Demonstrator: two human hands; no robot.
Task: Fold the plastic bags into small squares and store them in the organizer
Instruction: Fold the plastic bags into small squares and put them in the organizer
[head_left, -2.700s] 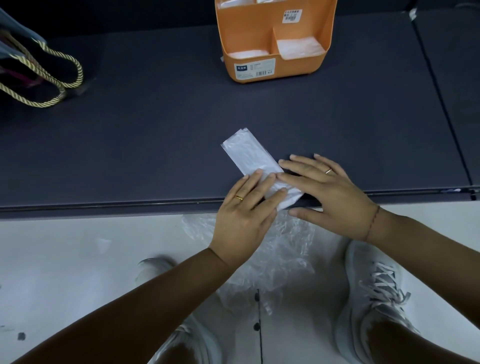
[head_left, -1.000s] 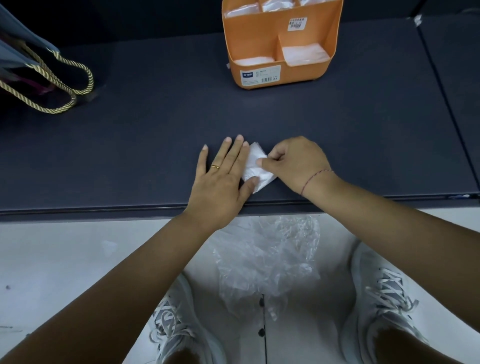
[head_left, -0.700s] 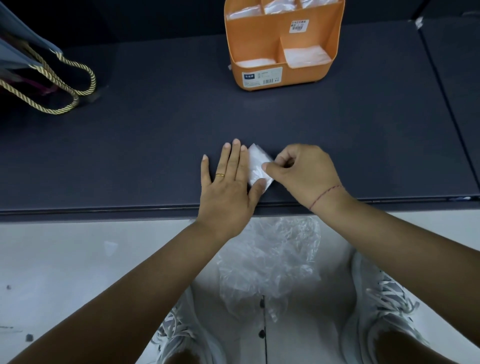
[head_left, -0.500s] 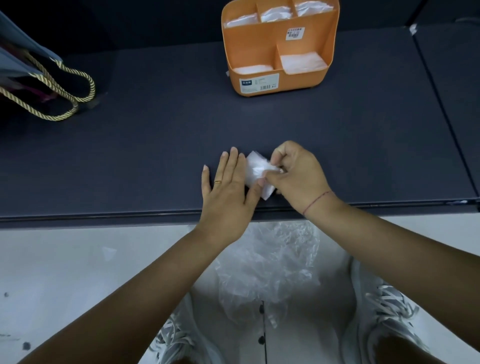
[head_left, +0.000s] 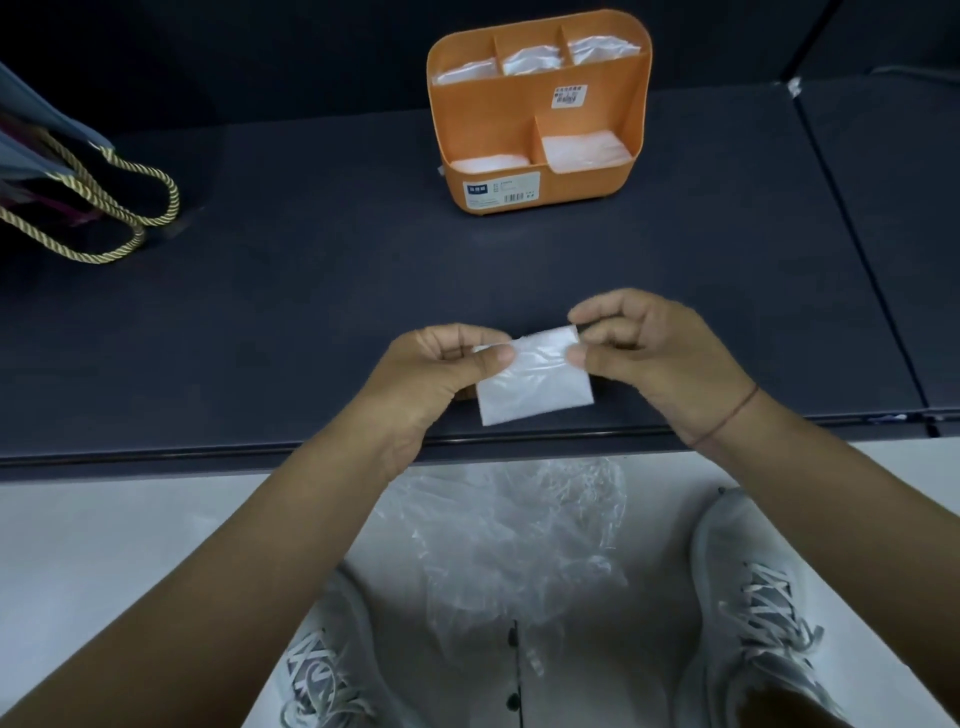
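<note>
From my remote feed, nearest the camera: two white lace-up sneakers, left (head_left: 317, 675) and right (head_left: 753, 613), on a pale floor (head_left: 130, 545), w/ a crumpled clear plastic bag (head_left: 509, 535) lying between them, below the counter edge.

Above it, both hands hold a folded plastic bag (head_left: 535, 379), a small whitish near-square, over the front strip of the dark counter (head_left: 311, 312). The left hand (head_left: 426, 379) pinches its upper-left corner, thumb on top and fingers curled behind. The right hand (head_left: 654, 353) pinches the upper-right corner betw. thumb and forefinger, the other fingers curled; a thin cord bracelet (head_left: 727, 415) circles that wrist. Can't tell whether the square's lower edge touches the counter.

Farther back, centre-right, an orange organizer (head_left: 519, 124) stands upright on the counter, well apart from the hands. Its two low front compartments and three tall rear ones each show folded white plastic. Barcode stickers sit on its front wall and inner divider.

Far left, a bag w/ gold rope handles (head_left: 104, 208) rests on the counter, partly out of shot.
</note>
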